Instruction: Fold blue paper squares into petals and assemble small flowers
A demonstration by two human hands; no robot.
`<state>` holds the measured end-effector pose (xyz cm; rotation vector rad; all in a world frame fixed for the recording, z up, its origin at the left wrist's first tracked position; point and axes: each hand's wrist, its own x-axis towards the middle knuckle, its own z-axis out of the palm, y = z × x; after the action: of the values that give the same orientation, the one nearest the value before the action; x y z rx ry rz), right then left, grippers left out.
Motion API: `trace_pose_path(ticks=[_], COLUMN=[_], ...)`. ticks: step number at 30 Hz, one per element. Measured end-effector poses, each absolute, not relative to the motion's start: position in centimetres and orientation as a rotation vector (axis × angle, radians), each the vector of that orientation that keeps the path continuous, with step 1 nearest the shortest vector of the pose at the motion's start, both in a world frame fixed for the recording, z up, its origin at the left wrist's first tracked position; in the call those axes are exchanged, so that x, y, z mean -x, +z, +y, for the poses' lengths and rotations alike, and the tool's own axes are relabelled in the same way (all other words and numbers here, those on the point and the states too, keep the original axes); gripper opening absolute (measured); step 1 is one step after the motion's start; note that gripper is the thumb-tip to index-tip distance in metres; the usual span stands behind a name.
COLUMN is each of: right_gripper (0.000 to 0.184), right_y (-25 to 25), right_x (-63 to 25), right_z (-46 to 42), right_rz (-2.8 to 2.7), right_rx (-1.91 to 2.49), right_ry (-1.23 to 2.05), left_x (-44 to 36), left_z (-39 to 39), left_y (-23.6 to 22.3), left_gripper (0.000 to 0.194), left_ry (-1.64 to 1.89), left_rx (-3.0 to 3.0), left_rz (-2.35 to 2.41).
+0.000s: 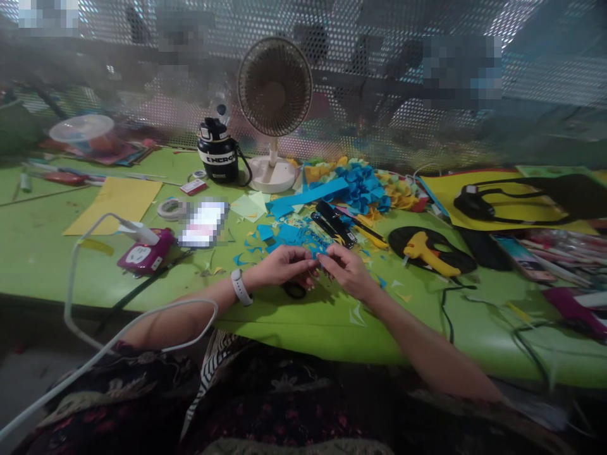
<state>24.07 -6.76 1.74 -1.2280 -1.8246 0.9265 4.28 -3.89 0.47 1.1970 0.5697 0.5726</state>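
My left hand (291, 264), with a white watch band on the wrist, and my right hand (348, 268) meet fingertip to fingertip over the near part of the green table. Both are closed in a pinch. A small piece of blue paper (318, 254) seems to be between them, mostly covered by the fingers. Under my left hand lies a dark ring shape (294, 290), probably a scissors handle. Just beyond the hands are blue paper scraps (289, 234), two black-handled tools (336, 222) and a pile of folded blue paper pieces (363, 186).
At the back stand a fan (275, 85) and a black bottle (218, 155). A yellow glue gun (429, 253) rests on a black pad at right. To the left are a lit phone (203, 224), a purple power socket (146, 251) and a white cable (71, 284) crossing my left arm.
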Motion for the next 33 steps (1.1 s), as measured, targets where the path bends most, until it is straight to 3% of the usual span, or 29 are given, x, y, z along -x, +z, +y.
trace_pose_path(ticks=[19,23,27,33], right_gripper=[0.045,0.047,0.05,0.032], right_y=[1.8,2.0,3.1,3.2], right_x=[-23.8,-24.4,-26.2,-27.8], right_z=[-6.9,-6.2,-4.9,-3.8], right_rz=[-1.836,-1.692,-1.539,-1.806], right_rx=[1.268,1.244,1.303,1.523], right_ry=[0.885,0.954,0.814,0.57], left_x=[-4.3,-4.3,-3.8,-3.4], left_z=[-3.8,-3.2,-2.4,-1.5], left_y=[1.2,1.3,2.1,3.1], left_gripper=[0.044,0.044,0.046,0.034], left_ry=[0.725,0.873,1.063,1.263], left_rx=[-1.248,-1.236,-1.102,-0.998], left_rz=[0.647,0.681,0.739,0.817])
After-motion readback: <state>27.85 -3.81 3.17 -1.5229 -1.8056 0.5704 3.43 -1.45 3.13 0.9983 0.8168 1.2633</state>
